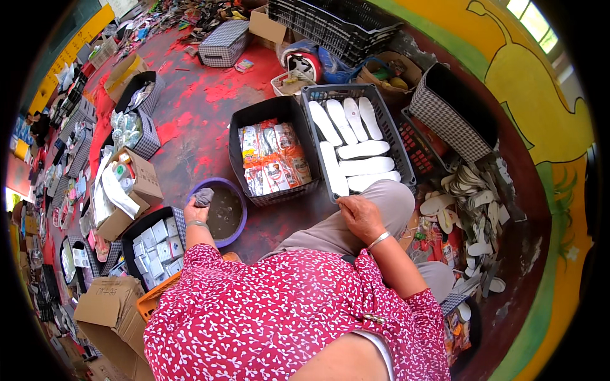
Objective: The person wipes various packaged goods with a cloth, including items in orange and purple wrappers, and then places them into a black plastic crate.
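My left hand is closed round a crumpled grey cloth, held at the left rim of a purple basin of murky water. By my knee, my right hand has its fingers curled in, close to the near corner of a grey plastic crate; whether it grips anything is hidden. Several white shoe insoles lie in that crate in two rows. Left of it, a black-lined fabric bin holds orange and white packets.
Insoles lie in a heap on the right. A bin of small white boxes and an opened cardboard box stand to my left. Black crates, a red and white helmet and a checked bin line the far side.
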`<state>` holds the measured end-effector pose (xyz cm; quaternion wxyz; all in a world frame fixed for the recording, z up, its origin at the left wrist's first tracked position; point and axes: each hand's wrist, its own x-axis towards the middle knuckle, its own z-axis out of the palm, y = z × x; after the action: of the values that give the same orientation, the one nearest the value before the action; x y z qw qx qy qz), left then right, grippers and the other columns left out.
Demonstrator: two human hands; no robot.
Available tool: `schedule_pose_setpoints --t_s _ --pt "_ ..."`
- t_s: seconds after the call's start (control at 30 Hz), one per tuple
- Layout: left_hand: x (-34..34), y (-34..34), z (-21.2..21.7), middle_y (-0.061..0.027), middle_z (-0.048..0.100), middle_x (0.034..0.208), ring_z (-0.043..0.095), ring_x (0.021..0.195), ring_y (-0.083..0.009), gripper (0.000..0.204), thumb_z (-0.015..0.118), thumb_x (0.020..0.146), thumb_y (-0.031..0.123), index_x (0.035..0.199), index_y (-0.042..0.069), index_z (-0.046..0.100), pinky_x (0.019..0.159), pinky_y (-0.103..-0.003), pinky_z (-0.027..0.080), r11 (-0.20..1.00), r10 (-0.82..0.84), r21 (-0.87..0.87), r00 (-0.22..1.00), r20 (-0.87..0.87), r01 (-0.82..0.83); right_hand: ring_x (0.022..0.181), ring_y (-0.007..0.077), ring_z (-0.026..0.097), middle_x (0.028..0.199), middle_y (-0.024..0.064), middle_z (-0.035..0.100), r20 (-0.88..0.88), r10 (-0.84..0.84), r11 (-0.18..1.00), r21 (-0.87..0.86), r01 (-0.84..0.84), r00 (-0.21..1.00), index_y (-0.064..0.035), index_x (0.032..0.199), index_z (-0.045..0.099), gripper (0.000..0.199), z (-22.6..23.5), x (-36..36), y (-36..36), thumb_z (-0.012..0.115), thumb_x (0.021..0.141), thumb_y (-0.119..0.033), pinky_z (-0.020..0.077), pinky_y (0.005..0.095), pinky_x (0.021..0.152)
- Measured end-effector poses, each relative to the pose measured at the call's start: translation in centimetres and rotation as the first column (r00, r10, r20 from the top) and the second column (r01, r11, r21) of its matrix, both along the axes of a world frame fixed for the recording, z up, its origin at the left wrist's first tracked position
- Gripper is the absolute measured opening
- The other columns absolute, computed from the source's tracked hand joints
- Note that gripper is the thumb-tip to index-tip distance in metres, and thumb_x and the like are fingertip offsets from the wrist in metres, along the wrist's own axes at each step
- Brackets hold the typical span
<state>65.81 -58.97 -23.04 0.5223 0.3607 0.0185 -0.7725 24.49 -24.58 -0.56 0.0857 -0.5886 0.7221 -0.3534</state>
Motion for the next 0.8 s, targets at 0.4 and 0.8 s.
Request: schedule_pose_setpoints --t_s 0.4,0.8 --pt "-6.0 5.2 4.0 -0.0115 0.055 0.103 0.055 0.093 -0.0308 0.036 0.062 0.082 0.027 0.111 0.009 0.051 0.089 -0.056 0.044 0.967 0.253 0.028 0.966 0.054 -0.254 0.078 0.0306 0.060 0.082 0.0125 0.064 -0.039 0.002 1.000 0.010 -0.002 0.999 -0.0058 0.087 0.063 0.013 0.1 -1.0 1.0 0.054 0.081 -0.013 0.0483 0.0394 0.068" --pt "-1.2 0.0 -5.4 -0.0063 0.043 0.068 0.040 0.052 -0.0137 0.010 0.051 0.090 0.009 0.085 0.002 0.046 0.038 -0.020 0.029 0.984 0.168 0.049 0.983 0.075 -0.172 0.077 0.0316 0.059 0.079 0.0133 0.061 0.013 -0.014 0.996 0.087 0.013 1.000 -0.0068 0.086 0.061 0.013 -0.5 -1.9 1.4 0.053 0.080 -0.015 0.0465 0.0416 0.069"
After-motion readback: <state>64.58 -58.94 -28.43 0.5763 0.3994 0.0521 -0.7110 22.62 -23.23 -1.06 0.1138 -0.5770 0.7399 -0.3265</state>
